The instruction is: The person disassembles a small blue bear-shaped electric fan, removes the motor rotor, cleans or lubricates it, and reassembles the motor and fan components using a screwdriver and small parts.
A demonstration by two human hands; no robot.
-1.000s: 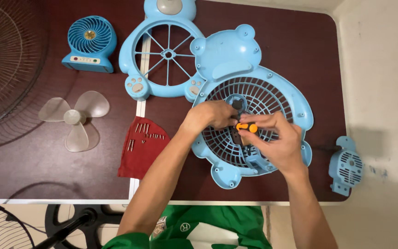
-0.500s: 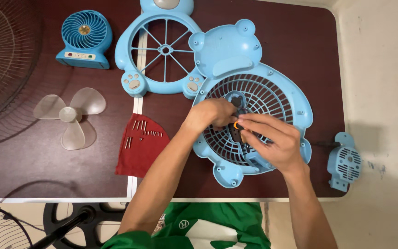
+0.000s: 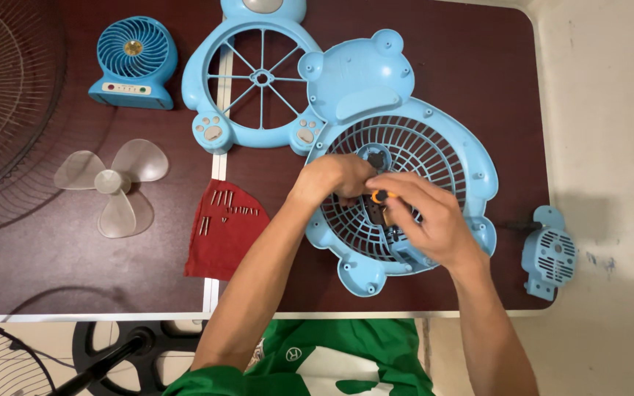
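Bear-shaped fan housing [image 3: 376,95], pale blue moulded plastic with a round ribbed grille, lies flat on the dark red tabletop [image 3: 478,44] before you. Your left hand [image 3: 332,180] presses on the grille's hub, likely to steady it; whether its grip is clenched is unclear. Your right hand [image 3: 427,220] grasps an orange-handled screwdriver [image 3: 380,196] at the hub. Loose screws [image 3: 225,205] rest on a red cloth [image 3: 221,249] just left.

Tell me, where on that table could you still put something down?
Bare dark table shows below the clear fan blade, left of the red cloth, and top right beside the bear-shaped grille. It is crowded around both hands, left hand and right hand, at the grille's middle.
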